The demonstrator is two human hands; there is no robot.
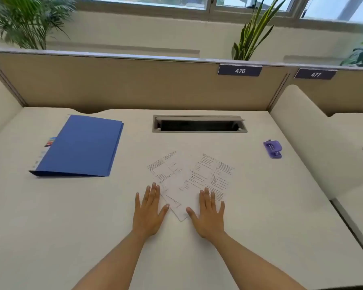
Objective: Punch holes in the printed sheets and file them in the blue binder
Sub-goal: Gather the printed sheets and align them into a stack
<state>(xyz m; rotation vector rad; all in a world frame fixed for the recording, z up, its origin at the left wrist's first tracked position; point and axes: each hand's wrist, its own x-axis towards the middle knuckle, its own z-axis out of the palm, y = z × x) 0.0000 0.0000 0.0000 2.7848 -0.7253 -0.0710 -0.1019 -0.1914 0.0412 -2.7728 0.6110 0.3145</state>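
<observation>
Printed sheets (189, 178) lie fanned and overlapping in the middle of the cream desk (249, 216). My left hand (148, 212) lies flat with straight fingers, its fingertips on the sheets' near left edge. My right hand (209, 214) lies flat too, fingers spread, over the sheets' near right edge. The blue binder (82, 147) lies closed at the far left of the desk, with coloured tabs sticking out of its left side. A small purple hole punch (273, 149) stands at the far right, apart from both hands.
A grey cable slot (199, 124) with its lid raised opens in the desk's far middle. A beige partition (134, 84) with number plates 476 and 477 closes the back. Rounded side dividers (314, 130) flank the desk. Plants stand behind the partition.
</observation>
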